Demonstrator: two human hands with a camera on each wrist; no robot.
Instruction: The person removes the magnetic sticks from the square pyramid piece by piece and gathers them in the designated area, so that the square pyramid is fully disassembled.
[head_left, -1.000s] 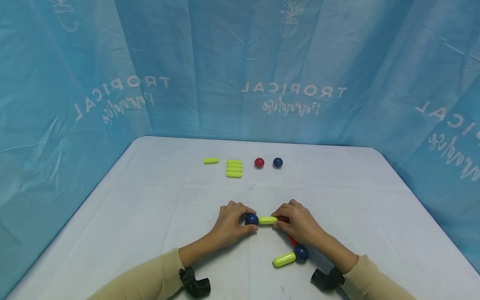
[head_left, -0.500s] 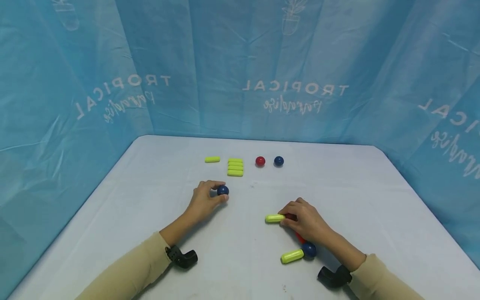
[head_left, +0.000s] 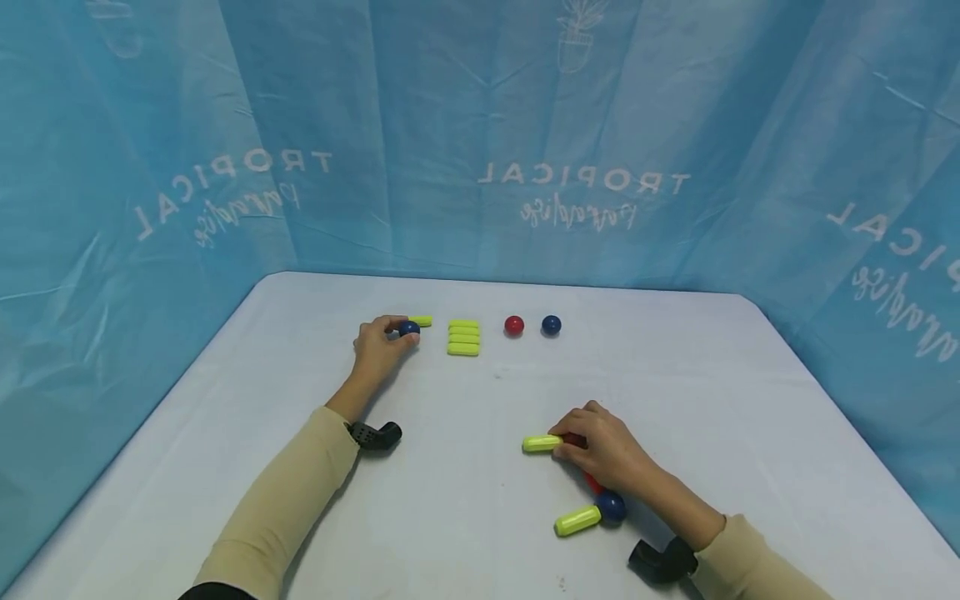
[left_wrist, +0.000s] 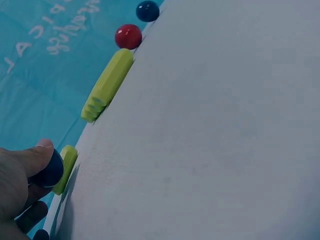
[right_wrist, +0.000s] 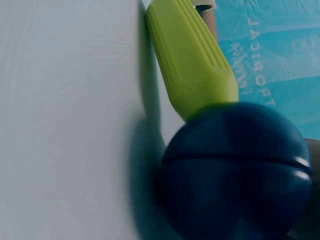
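Observation:
Near the back of the table my left hand (head_left: 378, 346) pinches a dark blue ball (head_left: 409, 328) between thumb and fingers. Just beyond that ball lies a single yellow-green rod (head_left: 422, 320); I cannot tell whether they touch. My right hand (head_left: 603, 446) grips a red ball (head_left: 576, 439), mostly hidden by the fingers. A yellow-green rod (head_left: 542, 443) sticks out leftward from it, and a red rod (head_left: 592, 482), partly covered, runs toward a second blue ball (head_left: 611, 507). Another yellow-green rod (head_left: 577, 522) is joined to this ball; the right wrist view shows that joint closely.
Several yellow-green rods (head_left: 463, 337) lie side by side at the back. To their right sit a loose red ball (head_left: 513, 326) and a loose blue ball (head_left: 551, 325). A blue printed curtain (head_left: 480, 208) hangs behind the white table (head_left: 337, 533).
My left hand has pulled the blue ball off the left end of the yellow-green rod and carried it back and left to the lone rod. The right hand has stayed nearly in place.

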